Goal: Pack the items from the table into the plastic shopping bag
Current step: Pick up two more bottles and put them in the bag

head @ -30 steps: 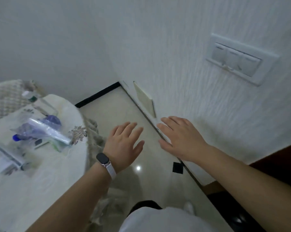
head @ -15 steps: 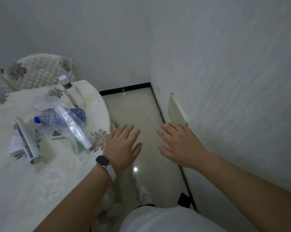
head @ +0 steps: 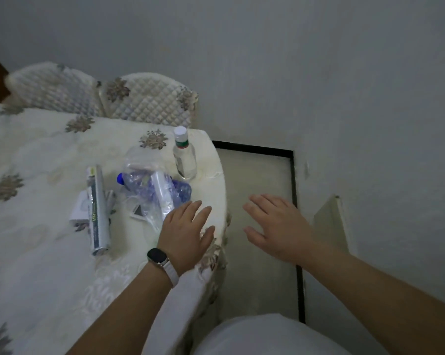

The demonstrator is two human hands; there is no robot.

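left hand (head: 188, 231): spread, empty, over desk (head: 37, 239) edge | right hand (head: 275, 226): spread, empty, over floor (head: 254, 175) | bag (head: 149, 180): just upper-left of left hand, which is nearer

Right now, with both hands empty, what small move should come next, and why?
Probably the left hand should reach forward and grip the plastic bag: that hand hovers open right beside it, the bag lies crumpled on the table, and the right hand is open beyond the table edge.
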